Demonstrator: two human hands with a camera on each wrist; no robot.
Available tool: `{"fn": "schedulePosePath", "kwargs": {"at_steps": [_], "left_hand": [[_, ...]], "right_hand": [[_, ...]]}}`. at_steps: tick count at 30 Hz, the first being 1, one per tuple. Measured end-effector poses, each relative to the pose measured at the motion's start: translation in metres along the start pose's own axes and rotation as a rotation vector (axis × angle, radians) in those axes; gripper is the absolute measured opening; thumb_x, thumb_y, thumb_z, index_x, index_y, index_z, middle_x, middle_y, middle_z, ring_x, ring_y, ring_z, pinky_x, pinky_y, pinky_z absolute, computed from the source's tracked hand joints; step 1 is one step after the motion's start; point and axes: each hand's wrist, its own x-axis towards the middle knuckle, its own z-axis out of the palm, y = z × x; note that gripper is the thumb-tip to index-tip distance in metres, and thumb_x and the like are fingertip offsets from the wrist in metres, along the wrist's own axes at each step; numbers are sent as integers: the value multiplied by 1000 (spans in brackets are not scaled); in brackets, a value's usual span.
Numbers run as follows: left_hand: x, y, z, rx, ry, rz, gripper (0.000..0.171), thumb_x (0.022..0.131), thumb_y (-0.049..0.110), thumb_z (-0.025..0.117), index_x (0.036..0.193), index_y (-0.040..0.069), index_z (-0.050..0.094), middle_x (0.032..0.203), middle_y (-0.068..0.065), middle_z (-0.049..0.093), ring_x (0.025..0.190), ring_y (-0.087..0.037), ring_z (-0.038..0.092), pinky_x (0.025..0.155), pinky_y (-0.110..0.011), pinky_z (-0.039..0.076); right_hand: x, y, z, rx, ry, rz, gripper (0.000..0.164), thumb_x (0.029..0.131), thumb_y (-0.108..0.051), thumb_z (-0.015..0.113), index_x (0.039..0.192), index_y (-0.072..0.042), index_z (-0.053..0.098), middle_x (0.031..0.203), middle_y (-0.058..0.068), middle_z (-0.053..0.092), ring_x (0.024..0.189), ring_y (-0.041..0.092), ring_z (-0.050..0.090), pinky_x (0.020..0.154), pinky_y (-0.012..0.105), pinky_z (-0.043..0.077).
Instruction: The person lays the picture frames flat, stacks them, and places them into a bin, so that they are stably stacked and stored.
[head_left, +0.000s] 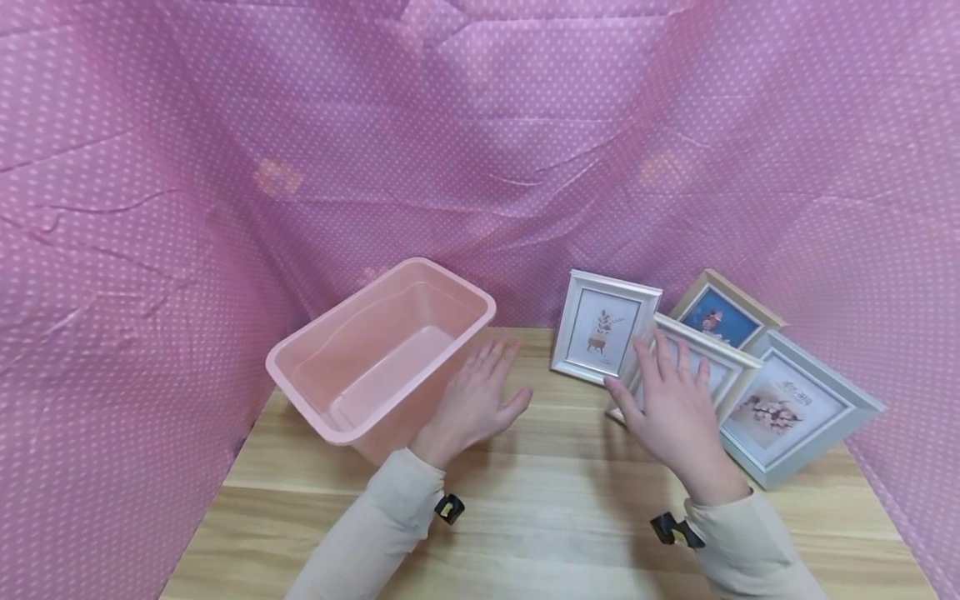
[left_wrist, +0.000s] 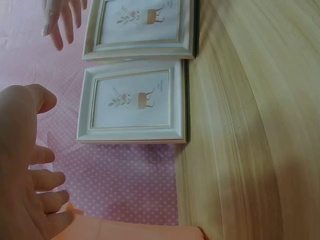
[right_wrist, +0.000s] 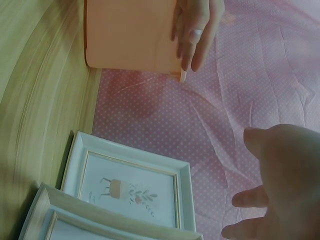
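Observation:
My left hand [head_left: 468,404] has its fingers spread and thumb apart, close beside the right wall of a pink plastic bin [head_left: 360,350]. My right hand [head_left: 675,412], fingers also spread, hovers over a standing picture frame [head_left: 731,355], hiding much of it. In the right wrist view, that hand [right_wrist: 287,182] shows a gap to the frames. Left of it stands a small white picture frame [head_left: 603,329] with a potted-plant print. Behind is a wood-toned frame [head_left: 723,315] with a blue picture. A larger pale grey frame [head_left: 795,408] with a flower print leans at the right.
The bin stands tilted at an angle on the left of the wooden table [head_left: 555,517], its inside visible and bare. A pink polka-dot cloth [head_left: 480,150] hangs behind and on both sides. Black clips [head_left: 450,508] sit at both sleeve cuffs.

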Motion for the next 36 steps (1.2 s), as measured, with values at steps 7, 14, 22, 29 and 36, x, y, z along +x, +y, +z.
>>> {"fn": "schedulePosePath", "kwargs": {"at_steps": [7, 14, 22, 29, 36], "left_hand": [[4, 3, 6, -102, 40, 26, 75, 107, 44, 56, 164, -1, 39, 167, -24, 47, 152, -43, 50, 124, -57, 46], [5, 8, 7, -212, 50, -63, 64, 105, 42, 61, 155, 4, 54, 145, -21, 69, 118, -42, 75, 107, -52, 61], [6, 11, 16, -278, 78, -53, 44, 101, 34, 69, 135, 7, 71, 126, -9, 81, 114, -27, 79, 100, -46, 64], [10, 8, 28, -320, 14, -56, 42, 100, 34, 71, 134, 9, 72, 125, -7, 81, 113, -23, 79, 100, -41, 64], [15, 9, 46, -434, -67, -39, 40, 100, 29, 73, 132, 6, 72, 126, -10, 79, 117, -25, 76, 104, -40, 63]], "right_hand": [[-5, 10, -6, 93, 88, 4, 76, 109, -42, 59, 162, 7, 37, 169, 37, 31, 153, 66, 28, 126, 80, 20], [-13, 19, -8, 157, 281, 9, 61, 106, -29, 64, 153, 7, 51, 157, 33, 53, 137, 60, 55, 111, 76, 46], [-20, 34, -6, 188, 499, -11, 43, 101, -19, 67, 137, 5, 68, 136, 30, 70, 104, 59, 71, 90, 71, 57], [-23, 52, 2, 183, 718, -86, 28, 93, -11, 71, 115, 3, 80, 79, 25, 76, 54, 30, 57, 63, 41, 45], [-28, 67, 1, 279, 755, -41, 19, 93, -4, 71, 108, 5, 81, 95, 29, 80, 73, -22, 45, 68, 14, 40]]}}
